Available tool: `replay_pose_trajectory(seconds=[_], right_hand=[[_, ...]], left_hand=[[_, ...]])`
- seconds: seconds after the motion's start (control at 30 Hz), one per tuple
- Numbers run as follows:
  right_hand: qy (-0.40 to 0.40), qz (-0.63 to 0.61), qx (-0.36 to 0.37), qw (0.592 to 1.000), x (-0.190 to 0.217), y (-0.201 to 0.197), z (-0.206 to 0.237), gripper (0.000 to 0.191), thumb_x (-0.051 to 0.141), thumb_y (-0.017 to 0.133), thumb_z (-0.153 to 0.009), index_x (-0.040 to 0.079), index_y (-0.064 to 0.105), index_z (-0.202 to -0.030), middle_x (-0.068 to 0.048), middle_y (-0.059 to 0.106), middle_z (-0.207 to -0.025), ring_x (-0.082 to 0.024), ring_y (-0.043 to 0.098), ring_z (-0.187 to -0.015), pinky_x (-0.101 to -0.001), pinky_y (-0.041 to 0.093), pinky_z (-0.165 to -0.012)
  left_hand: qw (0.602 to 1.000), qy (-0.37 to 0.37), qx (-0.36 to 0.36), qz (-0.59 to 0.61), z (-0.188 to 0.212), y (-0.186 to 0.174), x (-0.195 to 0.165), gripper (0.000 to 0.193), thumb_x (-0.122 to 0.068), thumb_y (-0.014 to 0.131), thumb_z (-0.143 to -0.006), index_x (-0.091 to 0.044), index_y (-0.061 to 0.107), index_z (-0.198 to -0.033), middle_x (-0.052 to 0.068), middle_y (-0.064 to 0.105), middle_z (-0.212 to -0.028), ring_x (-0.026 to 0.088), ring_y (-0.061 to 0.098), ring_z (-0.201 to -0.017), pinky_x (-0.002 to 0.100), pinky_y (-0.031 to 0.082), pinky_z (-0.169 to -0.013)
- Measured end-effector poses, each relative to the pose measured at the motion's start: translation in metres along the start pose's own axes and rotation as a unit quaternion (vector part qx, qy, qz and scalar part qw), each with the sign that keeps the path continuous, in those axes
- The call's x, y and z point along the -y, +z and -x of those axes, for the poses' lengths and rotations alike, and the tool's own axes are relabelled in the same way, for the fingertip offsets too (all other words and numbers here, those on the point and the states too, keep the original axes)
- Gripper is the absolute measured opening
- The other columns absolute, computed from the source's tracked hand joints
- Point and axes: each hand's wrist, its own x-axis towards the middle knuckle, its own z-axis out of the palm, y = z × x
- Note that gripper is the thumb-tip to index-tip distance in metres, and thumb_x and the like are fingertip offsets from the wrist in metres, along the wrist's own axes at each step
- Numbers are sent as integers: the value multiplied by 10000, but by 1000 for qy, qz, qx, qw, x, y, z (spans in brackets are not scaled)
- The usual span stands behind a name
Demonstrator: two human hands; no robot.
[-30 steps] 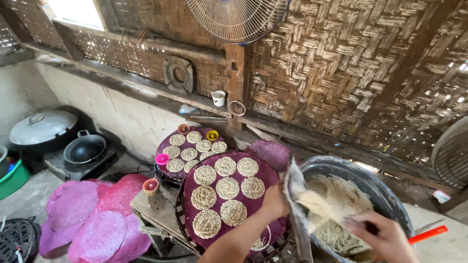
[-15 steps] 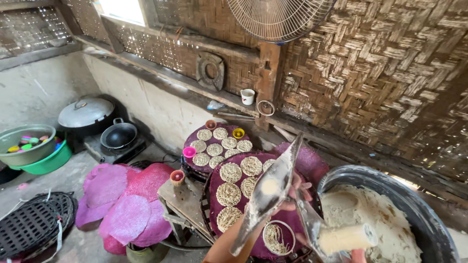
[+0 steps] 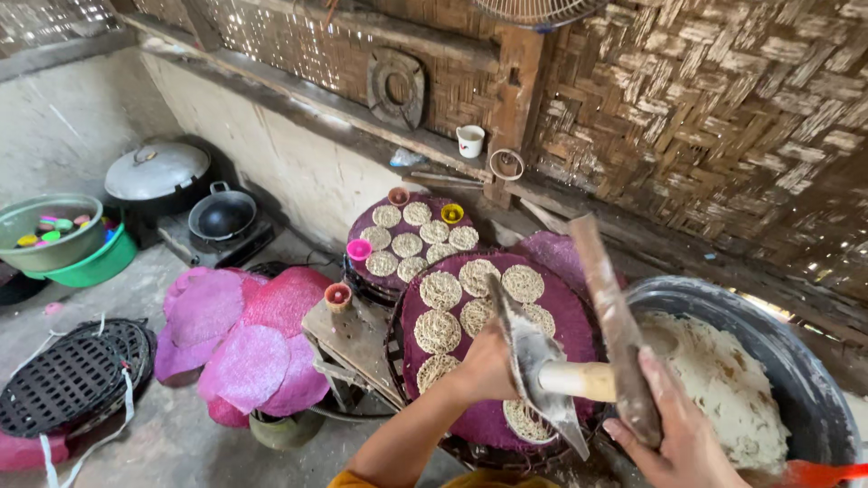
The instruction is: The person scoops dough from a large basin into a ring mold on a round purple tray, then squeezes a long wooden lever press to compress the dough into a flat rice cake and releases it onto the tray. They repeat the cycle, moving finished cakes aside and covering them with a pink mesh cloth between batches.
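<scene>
Noodle press (image 3: 579,380), a metal tool with a pale cylinder at its middle, sits between our two hands above the near purple woven tray (image 3: 570,316), just left of the large black basin (image 3: 814,380) of white dough. Our left hand (image 3: 484,366) is closed on the press's grey metal wing. Our right hand (image 3: 674,434) is clamped around its long lever. Round noodle nests (image 3: 438,330) lie on the tray. Pink woven mats (image 3: 244,348) are stacked further left.
</scene>
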Motion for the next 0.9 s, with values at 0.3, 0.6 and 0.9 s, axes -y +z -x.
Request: replay_pose_trajectory(seconds=[0.3, 0.6, 0.9], right_hand=[[113, 15, 23, 993, 2, 53, 45, 985, 379, 859, -582, 117, 398, -1412, -255, 579, -1262, -474, 705, -934, -504, 605, -699], [297, -637, 239, 670, -35, 39, 48, 1157, 370, 810, -825, 7, 91, -1655, -266, 394, -1595, -436, 328, -1490, -585, 216, -1156], [483, -664, 236, 520, -47, 64, 74, 1061, 370, 754, -843, -11, 148, -1626, -277, 410, -1579, -439, 367, -1457, -586, 249, -1152]], left_hand=[[996, 9, 61, -60, 10, 31, -2, 469, -467, 843, -723, -186, 730, -1082, 27, 699, -965, 204, 667, -914, 349, 568, -832], [977, -141, 35, 156, 22, 54, 25, 558, -387, 849, -750, -140, 690, -1224, 84, 719, -1134, 261, 734, -1038, 364, 613, -908], [485, 77, 52, 870, -83, -43, 7, 1308, -396, 974, -605, -436, 147, -1618, 76, 88, -1763, 399, 214, -1571, 690, 181, -1284]])
